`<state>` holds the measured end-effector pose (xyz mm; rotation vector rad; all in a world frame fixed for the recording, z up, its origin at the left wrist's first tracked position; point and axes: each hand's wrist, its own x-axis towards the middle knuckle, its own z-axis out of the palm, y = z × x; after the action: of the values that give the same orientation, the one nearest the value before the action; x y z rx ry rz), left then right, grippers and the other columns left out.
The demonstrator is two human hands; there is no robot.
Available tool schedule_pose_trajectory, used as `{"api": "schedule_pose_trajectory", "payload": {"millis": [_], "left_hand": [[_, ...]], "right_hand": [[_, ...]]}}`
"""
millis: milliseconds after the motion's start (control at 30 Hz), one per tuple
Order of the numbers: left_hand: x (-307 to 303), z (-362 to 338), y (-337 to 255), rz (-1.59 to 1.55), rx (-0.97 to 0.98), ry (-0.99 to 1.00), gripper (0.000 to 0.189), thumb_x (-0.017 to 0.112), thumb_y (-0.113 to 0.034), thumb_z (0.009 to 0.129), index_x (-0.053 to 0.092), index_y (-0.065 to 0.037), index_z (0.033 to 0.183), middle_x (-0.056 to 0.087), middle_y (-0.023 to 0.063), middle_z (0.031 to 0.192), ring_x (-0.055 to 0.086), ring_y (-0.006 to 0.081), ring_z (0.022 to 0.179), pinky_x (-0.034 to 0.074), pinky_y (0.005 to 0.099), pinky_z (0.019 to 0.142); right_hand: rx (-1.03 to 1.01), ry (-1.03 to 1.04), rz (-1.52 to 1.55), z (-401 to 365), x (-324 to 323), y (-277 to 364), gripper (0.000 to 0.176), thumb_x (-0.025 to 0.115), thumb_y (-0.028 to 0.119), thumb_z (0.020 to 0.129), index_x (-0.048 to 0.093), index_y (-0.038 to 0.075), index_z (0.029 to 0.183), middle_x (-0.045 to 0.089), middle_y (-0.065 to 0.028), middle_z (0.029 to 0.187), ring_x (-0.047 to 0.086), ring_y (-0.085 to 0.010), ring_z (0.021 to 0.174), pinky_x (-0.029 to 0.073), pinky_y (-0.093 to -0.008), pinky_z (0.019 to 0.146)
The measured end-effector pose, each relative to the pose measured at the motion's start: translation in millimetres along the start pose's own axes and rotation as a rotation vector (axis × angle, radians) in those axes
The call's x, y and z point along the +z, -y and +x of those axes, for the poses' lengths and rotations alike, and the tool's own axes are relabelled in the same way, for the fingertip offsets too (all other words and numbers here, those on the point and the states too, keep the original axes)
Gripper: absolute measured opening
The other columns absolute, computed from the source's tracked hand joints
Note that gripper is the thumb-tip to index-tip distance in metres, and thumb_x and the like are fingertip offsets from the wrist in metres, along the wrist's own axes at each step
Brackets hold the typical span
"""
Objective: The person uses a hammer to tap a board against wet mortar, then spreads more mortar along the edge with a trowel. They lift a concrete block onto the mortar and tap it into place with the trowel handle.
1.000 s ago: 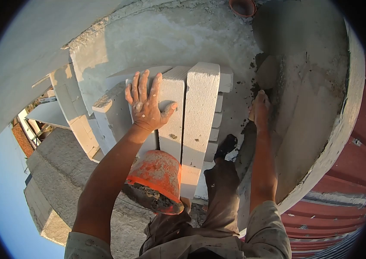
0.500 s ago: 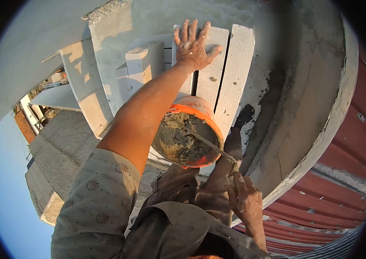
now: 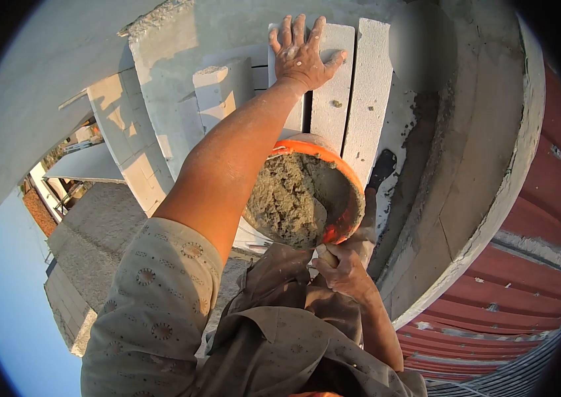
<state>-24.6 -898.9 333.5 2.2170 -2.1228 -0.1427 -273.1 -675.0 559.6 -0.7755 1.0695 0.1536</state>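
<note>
My left hand (image 3: 301, 59) lies flat with spread fingers on a pale concrete block (image 3: 334, 86). An orange bucket (image 3: 353, 172) stands by the near ends of the blocks, below my left forearm, holding grey-brown mortar (image 3: 283, 198). At the bucket's near rim, my right hand (image 3: 346, 271) is wrapped round the handle of a trowel (image 3: 324, 253). The trowel's blade reaches into the bucket, against the mortar on its right side, and is partly covered.
Another long pale block (image 3: 368, 86) lies alongside on the right. A shorter block (image 3: 215, 89) stands to the left. A curved concrete ledge (image 3: 475, 159) runs along the right, with red corrugated roofing (image 3: 525, 251) beyond it. My foot (image 3: 383, 165) is beside the blocks.
My right hand has moved left and up to the bucket's rim, and the trowel's blade now sits deeper in the mortar. The mortar is heaped leftward. My left hand stays on the block.
</note>
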Motion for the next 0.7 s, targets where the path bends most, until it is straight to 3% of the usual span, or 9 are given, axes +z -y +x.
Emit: {"api": "schedule_pose_trajectory", "payload": {"millis": [67, 133, 233, 333, 367, 533, 567, 633, 700], "left_hand": [[0.8, -1.0, 0.0, 0.024, 0.000, 0.014, 0.082, 0.045, -0.070, 0.087, 0.030, -0.024, 0.153, 0.027, 0.0163, 0.155, 0.010, 0.0352, 0.148, 0.000, 0.0577, 0.115], [0.8, -2.5, 2.3, -0.016, -0.003, 0.014, 0.082, 0.046, -0.070, 0.087, 0.029, -0.024, 0.153, 0.026, 0.0164, 0.156, 0.011, 0.0352, 0.148, 0.001, 0.0580, 0.115], [-1.5, -1.7, 1.9, -0.042, 0.001, 0.027, 0.083, 0.047, -0.069, 0.087, 0.028, -0.024, 0.154, 0.027, 0.0167, 0.155, 0.012, 0.0357, 0.147, 0.002, 0.0585, 0.115], [-6.9, 3.2, -2.1, -0.001, 0.027, 0.037, 0.084, 0.050, -0.067, 0.087, 0.030, -0.019, 0.153, 0.030, 0.0188, 0.152, 0.016, 0.0371, 0.145, 0.003, 0.0588, 0.113], [-10.3, 5.3, -3.7, -0.005, 0.020, 0.049, 0.083, 0.051, -0.065, 0.087, 0.030, -0.018, 0.152, 0.030, 0.0195, 0.152, 0.017, 0.0376, 0.145, 0.004, 0.0592, 0.113], [-21.8, 7.5, -9.8, -0.028, 0.010, 0.088, 0.083, 0.056, -0.060, 0.087, 0.031, -0.016, 0.152, 0.030, 0.0218, 0.151, 0.019, 0.0399, 0.144, 0.007, 0.0606, 0.112], [-21.6, 7.9, -10.6, -0.029, 0.006, 0.089, 0.083, 0.056, -0.059, 0.087, 0.031, -0.016, 0.152, 0.030, 0.0219, 0.151, 0.019, 0.0403, 0.144, 0.008, 0.0607, 0.112], [-23.4, 9.0, -10.9, -0.024, 0.000, 0.101, 0.082, 0.056, -0.058, 0.087, 0.031, -0.015, 0.152, 0.029, 0.0220, 0.151, 0.019, 0.0409, 0.144, 0.008, 0.0609, 0.111], [-24.6, 10.1, -11.2, -0.013, -0.001, 0.122, 0.083, 0.056, -0.058, 0.087, 0.030, -0.014, 0.152, 0.029, 0.0218, 0.151, 0.019, 0.0412, 0.144, 0.008, 0.0611, 0.111]], "right_hand": [[-0.147, -0.028, 0.046, -11.5, -4.1, -14.2, 0.013, 0.068, 0.003, 0.085, 0.065, -0.004, 0.095, 0.061, -0.0019, 0.073, 0.057, -0.0080, 0.059, 0.047, -0.0267, 0.051], [-0.136, 0.057, 0.092, -22.0, -17.8, -8.4, 0.015, 0.069, 0.002, 0.084, 0.066, -0.005, 0.097, 0.061, -0.0024, 0.074, 0.056, -0.0073, 0.056, 0.045, -0.0251, 0.048], [-0.321, 0.105, 0.053, -33.2, -39.5, -7.4, 0.018, 0.072, 0.004, 0.084, 0.066, -0.005, 0.098, 0.060, -0.0007, 0.071, 0.055, -0.0048, 0.053, 0.042, -0.0217, 0.045], [0.026, 0.146, 0.282, -63.1, -66.7, 13.3, 0.022, 0.073, 0.005, 0.085, 0.065, -0.007, 0.102, 0.059, 0.0015, 0.067, 0.055, -0.0050, 0.052, 0.042, -0.0217, 0.045], [0.008, 0.159, 0.300, -69.0, -77.2, 15.1, 0.028, 0.073, 0.009, 0.088, 0.063, -0.005, 0.110, 0.058, 0.0028, 0.065, 0.052, -0.0043, 0.052, 0.039, -0.0212, 0.046], [-0.079, -0.102, 0.473, -62.6, -134.2, 27.0, 0.025, 0.070, 0.009, 0.091, 0.063, -0.006, 0.110, 0.060, -0.0010, 0.070, 0.053, -0.0064, 0.052, 0.039, -0.0231, 0.045], [-0.184, -0.183, 0.578, -46.2, -145.3, 22.4, 0.023, 0.067, 0.009, 0.093, 0.062, -0.005, 0.110, 0.060, -0.0026, 0.072, 0.052, -0.0074, 0.051, 0.039, -0.0234, 0.045], [-0.191, -0.322, 0.628, 2.4, -182.5, 34.4, 0.022, 0.063, 0.012, 0.095, 0.059, -0.004, 0.111, 0.057, -0.0036, 0.068, 0.050, -0.0087, 0.047, 0.039, -0.0236, 0.043], [-0.193, -0.457, 0.614, 66.3, -227.9, 46.0, 0.021, 0.061, 0.018, 0.097, 0.059, -0.002, 0.102, 0.056, -0.0047, 0.066, 0.052, -0.0116, 0.046, 0.040, -0.0246, 0.041]]}}
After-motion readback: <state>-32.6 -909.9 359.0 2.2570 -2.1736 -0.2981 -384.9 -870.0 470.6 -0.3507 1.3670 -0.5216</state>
